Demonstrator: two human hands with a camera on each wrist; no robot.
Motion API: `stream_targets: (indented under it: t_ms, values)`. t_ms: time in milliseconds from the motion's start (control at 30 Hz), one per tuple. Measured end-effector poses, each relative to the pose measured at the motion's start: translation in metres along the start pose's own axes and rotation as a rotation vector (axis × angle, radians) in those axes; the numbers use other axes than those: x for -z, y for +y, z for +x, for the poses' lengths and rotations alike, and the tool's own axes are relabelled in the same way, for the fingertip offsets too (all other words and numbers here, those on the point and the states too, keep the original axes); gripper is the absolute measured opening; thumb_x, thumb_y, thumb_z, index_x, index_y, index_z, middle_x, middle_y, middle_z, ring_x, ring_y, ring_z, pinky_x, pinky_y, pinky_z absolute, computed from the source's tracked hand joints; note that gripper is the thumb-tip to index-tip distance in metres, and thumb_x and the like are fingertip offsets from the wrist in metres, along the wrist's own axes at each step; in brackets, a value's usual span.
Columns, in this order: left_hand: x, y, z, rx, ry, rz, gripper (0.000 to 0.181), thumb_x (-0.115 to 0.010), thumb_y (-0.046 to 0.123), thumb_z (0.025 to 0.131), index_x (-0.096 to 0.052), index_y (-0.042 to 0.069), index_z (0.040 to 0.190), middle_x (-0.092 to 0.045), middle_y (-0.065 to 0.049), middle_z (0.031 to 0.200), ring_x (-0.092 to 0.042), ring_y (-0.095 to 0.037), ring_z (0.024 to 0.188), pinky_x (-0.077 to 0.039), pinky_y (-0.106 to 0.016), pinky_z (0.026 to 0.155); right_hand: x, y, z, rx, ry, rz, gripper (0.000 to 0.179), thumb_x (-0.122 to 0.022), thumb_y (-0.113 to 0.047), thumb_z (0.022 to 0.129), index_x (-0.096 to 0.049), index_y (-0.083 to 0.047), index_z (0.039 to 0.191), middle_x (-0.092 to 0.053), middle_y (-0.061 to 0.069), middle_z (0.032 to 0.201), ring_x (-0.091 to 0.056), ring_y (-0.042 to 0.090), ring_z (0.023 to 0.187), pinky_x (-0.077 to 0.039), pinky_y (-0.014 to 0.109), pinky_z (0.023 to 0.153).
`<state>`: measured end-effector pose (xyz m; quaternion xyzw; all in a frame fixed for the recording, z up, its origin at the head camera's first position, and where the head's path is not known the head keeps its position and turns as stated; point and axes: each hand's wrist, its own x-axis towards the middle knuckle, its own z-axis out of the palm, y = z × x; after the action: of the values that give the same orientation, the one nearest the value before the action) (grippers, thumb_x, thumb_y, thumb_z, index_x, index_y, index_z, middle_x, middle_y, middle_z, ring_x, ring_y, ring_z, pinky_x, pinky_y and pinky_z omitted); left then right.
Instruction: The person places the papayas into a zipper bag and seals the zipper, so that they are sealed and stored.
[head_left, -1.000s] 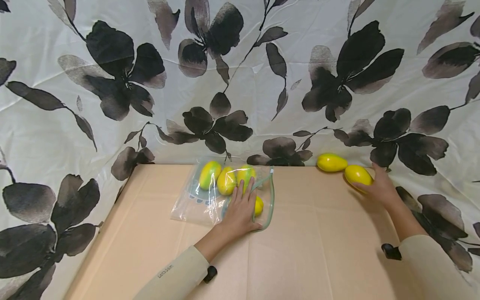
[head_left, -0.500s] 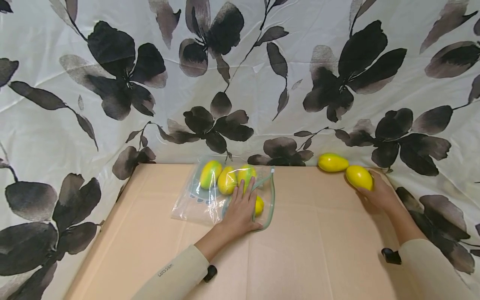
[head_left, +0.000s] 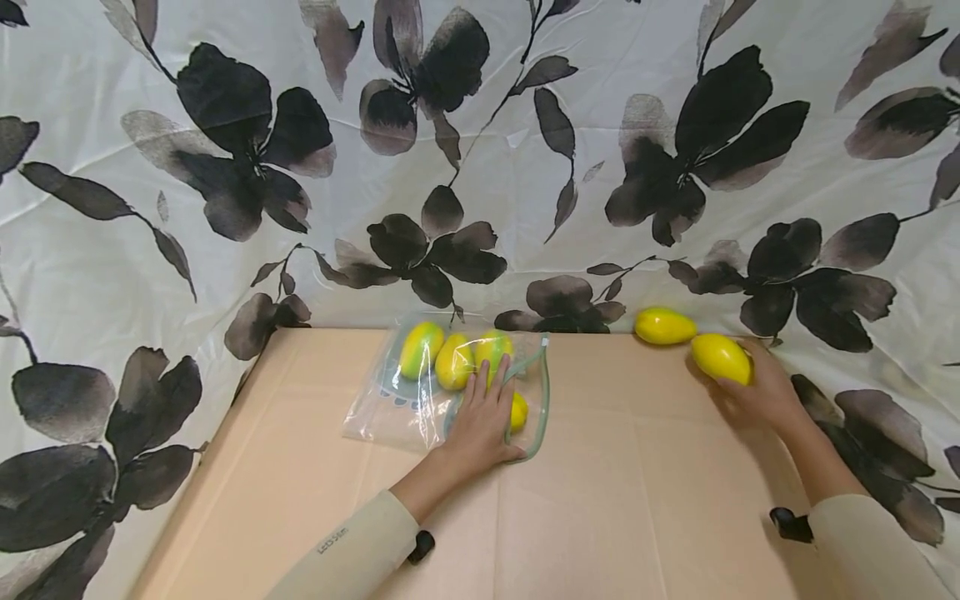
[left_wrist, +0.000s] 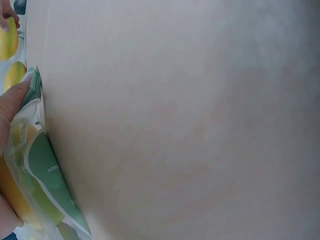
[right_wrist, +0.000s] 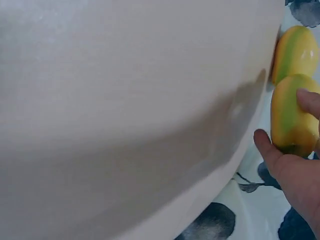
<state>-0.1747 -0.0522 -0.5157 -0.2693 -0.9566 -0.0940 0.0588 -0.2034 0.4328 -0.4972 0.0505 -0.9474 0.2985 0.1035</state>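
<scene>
In the head view, my left hand rests spread on a clear zip bag, its fingers fairly straight. Inside the bag lie several yellow-green mangoes, one partly hidden by the hand. The left wrist view shows the thumb at the bag's green zip edge. At the back right, my right hand holds a yellow mango from its right side. In the right wrist view one finger lies on that mango, with the thumb apart from it. A second loose mango lies just behind.
Both hands work over a tan tabletop with faint creases. A white cloth with dark flowers hangs behind it and runs down both sides. Small black devices sit at both wrists.
The mango at my right hand has turned and shifted slightly, and the right hand has shifted slightly with it. The left hand and the bag stay in place.
</scene>
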Motion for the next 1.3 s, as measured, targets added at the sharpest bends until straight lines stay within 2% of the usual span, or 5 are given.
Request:
stream_targets:
  t_ms: [300,667,933,1100,1300]
  values:
    - [0.001,0.001,0.0,0.008,-0.017,-0.004,0.125,-0.093,0.061,0.063,-0.038,0.0,0.156,-0.002,-0.017,0.174,-0.01,-0.049,0.158,-0.019,-0.06,0.127,0.005,-0.027,0.002,0.187,0.042,-0.031,0.073,-0.081,0.003,0.078,-0.045,0.016,0.139,-0.054,0.036,0.127,-0.05,0.048,0.108,-0.032,0.028,0.092]
    - [0.0,0.0,0.0,0.002,0.002,0.017,0.128,-0.094,0.061,0.061,-0.035,0.0,0.158,-0.005,-0.018,0.174,-0.011,-0.05,0.157,-0.021,-0.06,0.126,-0.014,-0.09,0.0,0.161,-0.175,0.04,0.079,-0.08,-0.005,0.088,-0.035,0.006,0.152,-0.044,0.033,0.139,-0.045,0.048,0.121,-0.037,0.063,0.096]
    - [-0.001,0.0,0.001,0.008,0.015,0.046,0.13,-0.093,0.062,0.061,-0.032,0.001,0.159,-0.007,-0.019,0.174,-0.014,-0.05,0.157,-0.022,-0.059,0.126,-0.045,-0.121,-0.003,0.309,-0.225,0.048,0.078,-0.082,-0.005,0.085,-0.042,-0.001,0.151,-0.047,0.023,0.149,-0.046,0.042,0.134,-0.036,0.038,0.114]
    - [0.001,0.001,0.002,0.009,0.011,0.055,0.129,-0.092,0.063,0.062,-0.033,0.001,0.159,-0.008,-0.019,0.174,-0.014,-0.05,0.157,-0.023,-0.059,0.126,-0.061,-0.141,-0.005,0.298,-0.317,0.065,0.079,-0.082,-0.005,0.085,-0.042,-0.002,0.153,-0.051,0.021,0.146,-0.05,0.04,0.134,-0.039,0.058,0.113]
    - [0.003,0.003,0.002,0.016,-0.011,0.044,0.124,-0.092,0.061,0.063,-0.037,0.001,0.157,-0.004,-0.018,0.174,-0.012,-0.05,0.157,-0.021,-0.059,0.126,-0.078,-0.16,-0.006,0.262,-0.411,0.093,0.08,-0.083,-0.009,0.085,-0.041,-0.001,0.152,-0.052,0.021,0.15,-0.051,0.041,0.137,-0.041,0.06,0.114]
